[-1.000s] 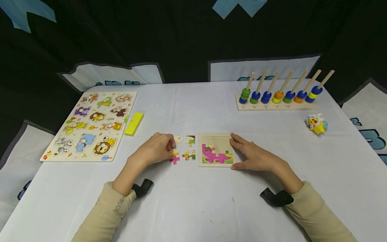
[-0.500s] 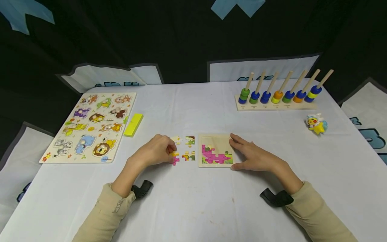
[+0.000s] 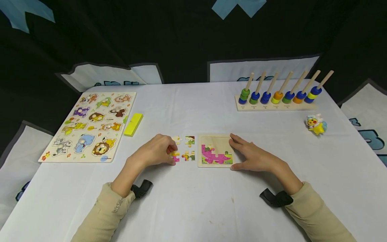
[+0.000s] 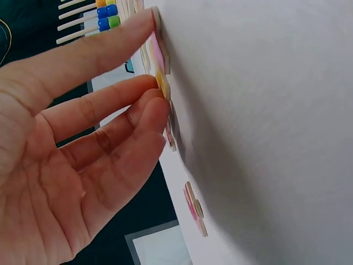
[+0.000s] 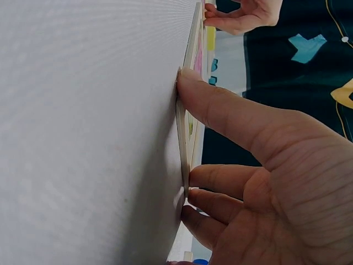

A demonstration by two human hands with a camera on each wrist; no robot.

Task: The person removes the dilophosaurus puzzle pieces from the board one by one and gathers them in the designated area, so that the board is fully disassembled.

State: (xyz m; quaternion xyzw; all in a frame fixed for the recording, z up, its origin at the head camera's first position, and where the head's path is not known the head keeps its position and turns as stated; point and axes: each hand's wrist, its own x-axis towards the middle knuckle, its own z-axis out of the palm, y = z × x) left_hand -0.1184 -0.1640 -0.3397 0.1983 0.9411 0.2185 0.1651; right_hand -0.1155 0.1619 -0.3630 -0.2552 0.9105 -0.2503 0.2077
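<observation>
My left hand [image 3: 154, 150] is at the left of a small group of loose jigsaw pieces. Its thumb and fingers pinch a pink and yellow puzzle piece [image 3: 175, 156] by its edges, low at the table, as the left wrist view shows. Three other pieces lie close by: a pale yellow one [image 3: 177, 139], a brown and green one [image 3: 190, 141] and a multicoloured one [image 3: 188, 156]. My right hand [image 3: 257, 155] holds the wooden puzzle board [image 3: 217, 140] at its right side, thumb at the near corner, fingers at the far one. Joined pink pieces [image 3: 215, 157] fill the board's lower part.
An animal peg puzzle [image 3: 90, 127] lies at the far left, a yellow block [image 3: 133, 124] beside it. A bead counting stand [image 3: 276, 107] with upright rods stands at the back right. Nearer sits a small yellow figurine [image 3: 316, 124]. White cloth covers the table [image 3: 193, 205].
The left thumb has slid nearer the person, to the near edge of the pink and yellow piece. The right hand and the puzzle board have stayed put.
</observation>
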